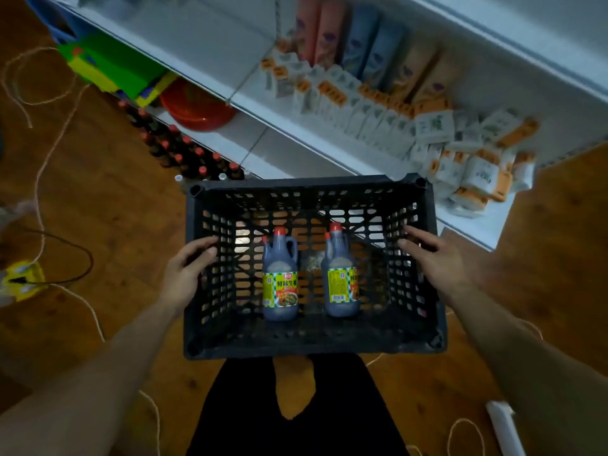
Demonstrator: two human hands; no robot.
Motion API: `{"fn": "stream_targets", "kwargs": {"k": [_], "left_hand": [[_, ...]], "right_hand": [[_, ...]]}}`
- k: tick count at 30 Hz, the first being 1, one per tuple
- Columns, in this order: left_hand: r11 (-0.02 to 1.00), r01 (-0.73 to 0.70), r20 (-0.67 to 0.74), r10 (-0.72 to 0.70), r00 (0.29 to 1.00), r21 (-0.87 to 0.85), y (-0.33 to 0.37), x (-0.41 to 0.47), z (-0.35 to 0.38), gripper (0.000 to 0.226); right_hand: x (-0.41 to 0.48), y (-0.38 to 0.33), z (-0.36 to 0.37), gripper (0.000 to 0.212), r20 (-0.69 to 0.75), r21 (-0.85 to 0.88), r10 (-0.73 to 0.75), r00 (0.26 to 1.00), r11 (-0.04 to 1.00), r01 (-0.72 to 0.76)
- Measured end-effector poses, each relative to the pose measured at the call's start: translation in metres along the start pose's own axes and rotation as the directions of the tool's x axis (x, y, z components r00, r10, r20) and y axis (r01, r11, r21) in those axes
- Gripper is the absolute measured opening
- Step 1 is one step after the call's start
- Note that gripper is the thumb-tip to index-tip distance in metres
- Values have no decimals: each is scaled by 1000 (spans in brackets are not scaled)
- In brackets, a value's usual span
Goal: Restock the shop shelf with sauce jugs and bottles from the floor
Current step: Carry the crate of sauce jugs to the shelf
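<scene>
A black slatted plastic crate (312, 340) is in front of my legs, near the white shelf (263, 103). Two dark sauce jugs stand upright inside it, each with a red cap and a yellow label: one on the left (280, 278) and one on the right (340, 273). My left hand (187, 271) grips the crate's left wall, fingers hooked over its rim. My right hand (431, 258) rests on the crate's right wall, fingers spread over the rim. Several dark red-capped sauce bottles (184, 149) stand on the floor beside the shelf's lowest board.
The shelf holds several white-and-orange packets (362, 103) and tall paper packs (362, 44). A red bowl (197, 106) and green-yellow toys (108, 67) lie under the shelf at left. White cord (42, 179), a black cable and a yellow power strip (23, 279) are on the wooden floor.
</scene>
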State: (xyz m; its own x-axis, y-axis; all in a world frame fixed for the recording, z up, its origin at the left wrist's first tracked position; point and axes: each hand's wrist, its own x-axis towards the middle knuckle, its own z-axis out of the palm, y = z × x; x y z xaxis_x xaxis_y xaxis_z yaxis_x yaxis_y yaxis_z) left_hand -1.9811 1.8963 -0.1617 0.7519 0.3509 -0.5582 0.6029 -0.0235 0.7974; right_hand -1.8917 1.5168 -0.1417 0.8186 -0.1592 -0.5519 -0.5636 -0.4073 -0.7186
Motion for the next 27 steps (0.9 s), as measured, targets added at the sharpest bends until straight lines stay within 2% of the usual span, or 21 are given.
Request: {"fn": "stream_targets", "kwargs": {"k": [7, 19, 21, 24, 27], "left_hand": [[994, -42, 155, 25, 988, 105, -17, 94, 2, 18], [973, -79, 271, 19, 962, 215, -108, 216, 56, 21], [967, -93, 293, 20, 956, 239, -126, 233, 66, 21], [956, -113, 316, 23, 949, 270, -152, 260, 80, 21], [950, -131, 332, 31, 943, 282, -172, 285, 98, 21]], "right_hand": [[12, 60, 46, 38, -117, 153, 135, 984, 981, -116], [91, 198, 122, 33, -127, 298, 295, 947, 922, -247], [104, 220, 130, 41, -136, 316, 320, 938, 911, -265], [123, 255, 141, 64, -161, 308, 327, 931, 913, -267], [140, 282, 150, 65, -180, 349, 344, 921, 898, -267]]}}
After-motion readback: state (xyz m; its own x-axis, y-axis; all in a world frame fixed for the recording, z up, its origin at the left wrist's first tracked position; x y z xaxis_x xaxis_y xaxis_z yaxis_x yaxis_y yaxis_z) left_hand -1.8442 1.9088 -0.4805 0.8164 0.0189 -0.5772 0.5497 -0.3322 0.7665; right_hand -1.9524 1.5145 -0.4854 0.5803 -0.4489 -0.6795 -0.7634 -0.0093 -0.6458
